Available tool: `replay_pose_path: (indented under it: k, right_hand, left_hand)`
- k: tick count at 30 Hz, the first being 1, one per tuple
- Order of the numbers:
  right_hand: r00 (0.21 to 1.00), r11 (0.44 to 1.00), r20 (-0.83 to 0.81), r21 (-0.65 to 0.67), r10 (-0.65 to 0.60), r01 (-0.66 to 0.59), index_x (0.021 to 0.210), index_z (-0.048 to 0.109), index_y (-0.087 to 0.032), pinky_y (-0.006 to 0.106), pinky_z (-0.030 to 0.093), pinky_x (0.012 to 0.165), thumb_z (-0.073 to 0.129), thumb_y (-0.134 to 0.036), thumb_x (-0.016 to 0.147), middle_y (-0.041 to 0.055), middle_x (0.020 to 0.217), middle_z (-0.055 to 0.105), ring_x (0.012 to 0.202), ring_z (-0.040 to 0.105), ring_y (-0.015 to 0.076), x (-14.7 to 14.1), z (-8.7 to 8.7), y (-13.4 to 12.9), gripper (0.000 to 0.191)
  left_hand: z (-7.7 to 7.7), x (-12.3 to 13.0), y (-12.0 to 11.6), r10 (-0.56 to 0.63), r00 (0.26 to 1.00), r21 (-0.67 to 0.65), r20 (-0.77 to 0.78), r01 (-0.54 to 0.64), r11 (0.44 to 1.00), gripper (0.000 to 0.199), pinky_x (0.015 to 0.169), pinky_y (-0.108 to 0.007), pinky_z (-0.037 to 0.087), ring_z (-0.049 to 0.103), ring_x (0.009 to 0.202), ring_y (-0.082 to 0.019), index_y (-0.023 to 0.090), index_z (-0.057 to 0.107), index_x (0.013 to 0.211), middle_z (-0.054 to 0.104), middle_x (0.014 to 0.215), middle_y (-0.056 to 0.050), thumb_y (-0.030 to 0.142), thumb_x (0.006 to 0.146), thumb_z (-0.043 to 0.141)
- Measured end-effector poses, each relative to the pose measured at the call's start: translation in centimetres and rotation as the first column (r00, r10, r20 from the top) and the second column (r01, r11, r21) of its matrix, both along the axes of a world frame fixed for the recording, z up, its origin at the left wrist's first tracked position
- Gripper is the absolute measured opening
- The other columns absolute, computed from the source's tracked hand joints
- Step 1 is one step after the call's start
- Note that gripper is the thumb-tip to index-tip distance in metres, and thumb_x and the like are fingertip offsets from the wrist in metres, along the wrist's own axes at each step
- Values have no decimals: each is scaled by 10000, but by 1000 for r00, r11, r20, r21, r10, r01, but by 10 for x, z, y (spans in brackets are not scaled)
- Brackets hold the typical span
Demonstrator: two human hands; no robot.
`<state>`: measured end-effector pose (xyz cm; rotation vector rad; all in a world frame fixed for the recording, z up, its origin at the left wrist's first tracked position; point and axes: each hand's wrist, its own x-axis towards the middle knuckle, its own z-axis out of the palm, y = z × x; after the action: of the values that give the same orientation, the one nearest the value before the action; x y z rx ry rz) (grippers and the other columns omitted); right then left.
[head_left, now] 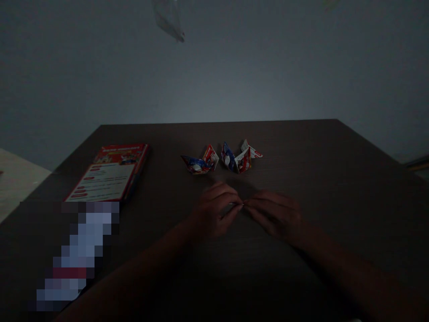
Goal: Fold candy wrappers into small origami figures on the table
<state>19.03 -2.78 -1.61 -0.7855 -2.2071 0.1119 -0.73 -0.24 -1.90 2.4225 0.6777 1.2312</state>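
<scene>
In the middle of the head view my left hand [219, 208] and my right hand [276, 212] meet over the dark table, fingertips nearly touching. Both pinch a small folded piece of paper [236, 204]; only a thin pale edge of it shows between the fingers. Just beyond my hands stand two folded paper shapes. One is a blue and red folded paper boat-like shape [200, 165]. To its right is a second folded paper shape [237, 162] in blue, white and red, with pointed tips.
A stack of red and white printed leaflets [109, 174] lies on the left of the dark wooden table [301, 147]. A blurred-out pale item [80, 250] is nearer on the left. A clear plastic bag [169, 20] hangs against the wall behind.
</scene>
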Motion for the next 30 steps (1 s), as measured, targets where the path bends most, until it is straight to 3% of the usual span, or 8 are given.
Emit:
replay_pose_path:
  k: [9, 15, 30]
  right_hand:
    - [1000, 1000, -15, -2, 10, -10, 988, 637, -155, 255, 556, 644, 587, -99, 812, 80, 842, 688, 749, 656, 156, 3, 4, 1, 192]
    - [999, 999, -19, -11, 36, -36, 985, 624, -168, 248, 557, 629, 580, -100, 822, 80, 849, 691, 740, 656, 147, 5, 2, 3, 182]
    - [1000, 1000, -29, -21, 12, -13, 967, 650, -182, 248, 561, 618, 575, -121, 823, 71, 821, 699, 718, 661, 149, 5, 7, 3, 173]
  left_hand:
    - [-1, -1, 2, 4, 999, -4, 38, -3, 1000, 50, 721, -286, 488, 585, 796, -148, 143, 603, 857, 642, 815, -63, 144, 807, 606]
    - [1, -2, 5, -4, 1000, -31, -29, 3, 1000, 53, 714, -289, 493, 593, 791, -154, 136, 619, 857, 653, 815, -72, 151, 828, 577]
    - [0, -4, 7, -15, 999, -39, 45, 17, 999, 49, 704, -289, 510, 612, 779, -154, 142, 634, 836, 672, 781, -63, 176, 813, 607]
